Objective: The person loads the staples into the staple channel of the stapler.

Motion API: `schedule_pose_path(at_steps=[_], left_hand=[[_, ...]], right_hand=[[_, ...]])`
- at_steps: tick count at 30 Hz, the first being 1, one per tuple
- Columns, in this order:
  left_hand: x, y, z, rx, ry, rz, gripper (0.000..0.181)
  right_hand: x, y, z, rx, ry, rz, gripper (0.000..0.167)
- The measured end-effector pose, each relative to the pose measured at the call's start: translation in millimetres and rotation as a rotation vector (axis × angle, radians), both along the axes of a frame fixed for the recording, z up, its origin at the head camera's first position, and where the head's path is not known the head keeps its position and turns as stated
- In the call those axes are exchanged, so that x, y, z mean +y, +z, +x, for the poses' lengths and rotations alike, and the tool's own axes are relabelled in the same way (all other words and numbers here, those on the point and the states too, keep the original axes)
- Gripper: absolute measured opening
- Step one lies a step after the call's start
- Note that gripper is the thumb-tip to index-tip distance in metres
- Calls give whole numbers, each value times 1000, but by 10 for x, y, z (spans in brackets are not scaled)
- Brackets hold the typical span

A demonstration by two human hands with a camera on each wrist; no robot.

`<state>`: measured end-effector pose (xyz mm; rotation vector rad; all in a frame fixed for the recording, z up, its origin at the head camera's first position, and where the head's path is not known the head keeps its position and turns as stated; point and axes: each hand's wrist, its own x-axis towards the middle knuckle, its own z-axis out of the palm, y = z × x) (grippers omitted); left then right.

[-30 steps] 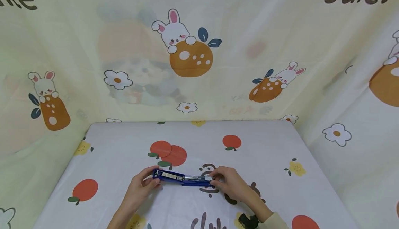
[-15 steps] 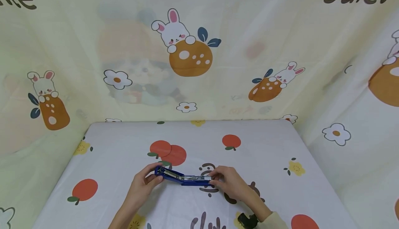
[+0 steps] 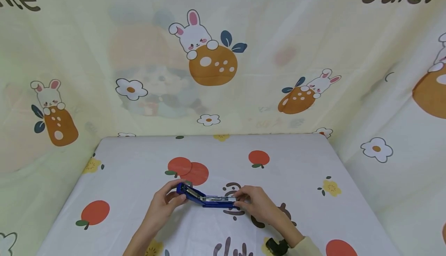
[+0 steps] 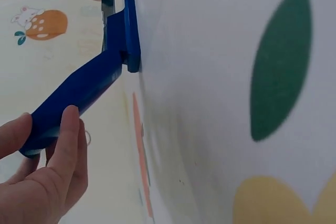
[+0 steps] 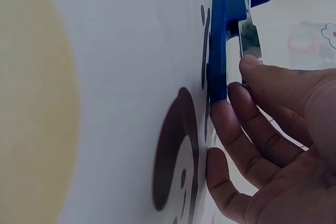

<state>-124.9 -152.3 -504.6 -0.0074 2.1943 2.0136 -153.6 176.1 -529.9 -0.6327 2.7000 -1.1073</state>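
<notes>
A blue stapler (image 3: 220, 205) lies swung wide at its hinge near the middle of the table. Its base runs along the cloth, while its top cover (image 4: 79, 90) slants up to the left. My left hand (image 3: 162, 207) grips the raised end of that cover between thumb and fingers. At the other end, my right hand (image 3: 256, 205) pinches the tip of the metal staple magazine (image 5: 250, 40), thumb on one side and fingers on the other. Its lower fingertips are by the end of the base (image 5: 218, 51). Whether staples lie inside is too small to tell.
A white tablecloth (image 3: 296, 178) printed with fruit and flowers covers the table. Pale curtains with rabbit prints (image 3: 261, 105) hang behind and at both sides. A black wrist device (image 3: 277, 246) sits at the right cuff.
My left hand has moved up and slightly right, tilting the stapler's cover more steeply. The base and my right hand have stayed in place.
</notes>
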Motion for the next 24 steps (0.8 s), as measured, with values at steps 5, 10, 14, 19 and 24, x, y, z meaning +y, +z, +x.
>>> schedule_pose_path(at_steps=[5, 10, 14, 19, 24], left_hand=[[30, 8, 1, 13, -2, -41, 46], [52, 28, 9, 22, 3, -72, 43], [68, 34, 0, 30, -1, -85, 42], [86, 31, -27, 61, -27, -98, 41], [113, 18, -41, 77, -68, -118, 40]], right_hand=[[1, 0, -4, 1, -2, 1, 15], [-1, -5, -6, -6, -4, -7, 15], [-3, -20, -10, -5, -10, -3, 15], [-7, -26, -13, 0, -12, -1, 15], [-12, -28, -8, -10, -16, 3, 15]])
